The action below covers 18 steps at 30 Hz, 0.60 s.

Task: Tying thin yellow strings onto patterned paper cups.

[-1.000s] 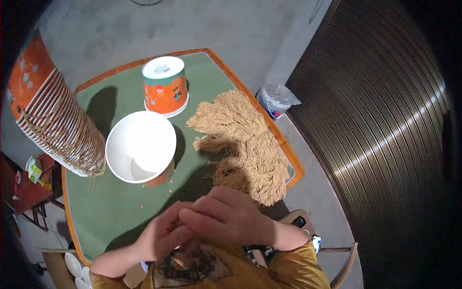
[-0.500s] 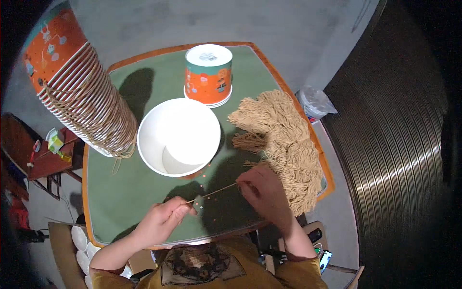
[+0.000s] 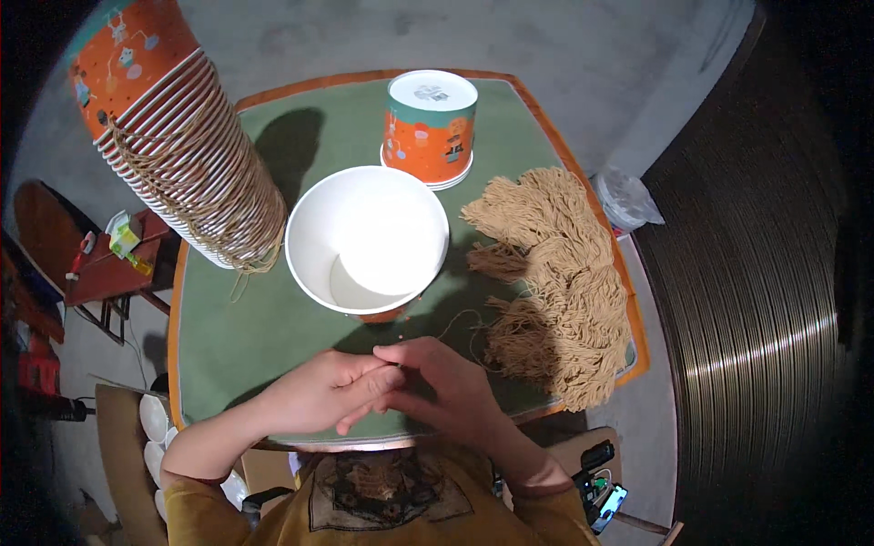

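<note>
Meeting fingertip to fingertip, my left grip (image 3: 341, 387) and right grip (image 3: 446, 387) are drawn together with fingers bent; I can't tell what they grasp. A thin strand (image 3: 458, 315) loops just beyond them, beside the cord bundle (image 3: 569, 273) on the worktop (image 3: 228, 337); a hasty pull might tangle it. Ahead, the open white tub (image 3: 309, 241) blocks my reach and could tip if knocked. Farther out stand an upturned orange tub (image 3: 428, 146) and, leftward, a tall cord-draped stack (image 3: 205, 173), whose trailing loops might snag.
</note>
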### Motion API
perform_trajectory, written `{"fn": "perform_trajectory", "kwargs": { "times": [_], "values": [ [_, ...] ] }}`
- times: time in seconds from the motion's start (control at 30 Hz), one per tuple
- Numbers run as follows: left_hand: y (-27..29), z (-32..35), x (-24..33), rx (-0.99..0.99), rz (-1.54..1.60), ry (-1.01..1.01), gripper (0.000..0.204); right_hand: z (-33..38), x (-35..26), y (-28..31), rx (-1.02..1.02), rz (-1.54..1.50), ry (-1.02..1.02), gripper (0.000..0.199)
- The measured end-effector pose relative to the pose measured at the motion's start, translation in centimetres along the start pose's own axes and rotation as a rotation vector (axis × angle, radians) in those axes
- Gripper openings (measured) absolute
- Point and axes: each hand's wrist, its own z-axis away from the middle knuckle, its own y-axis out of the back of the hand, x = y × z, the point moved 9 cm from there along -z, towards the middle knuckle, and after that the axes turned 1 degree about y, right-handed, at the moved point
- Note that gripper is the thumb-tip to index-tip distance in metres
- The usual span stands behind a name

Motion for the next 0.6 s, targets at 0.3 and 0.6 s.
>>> {"fn": "perform_trajectory", "kwargs": {
  "times": [0.3, 0.6],
  "values": [
    [4.4, 3.2, 4.7, 0.616, -0.532, -0.519, 0.03, 0.4, 0.6, 2.4, 0.301, 0.206, -0.019, 0.014],
    [5.3, 1.5, 7.7, 0.701, -0.922, -0.668, 0.024, -0.6, 2.5, 1.9, 0.356, 0.155, -0.073, 0.019]
  ]
}}
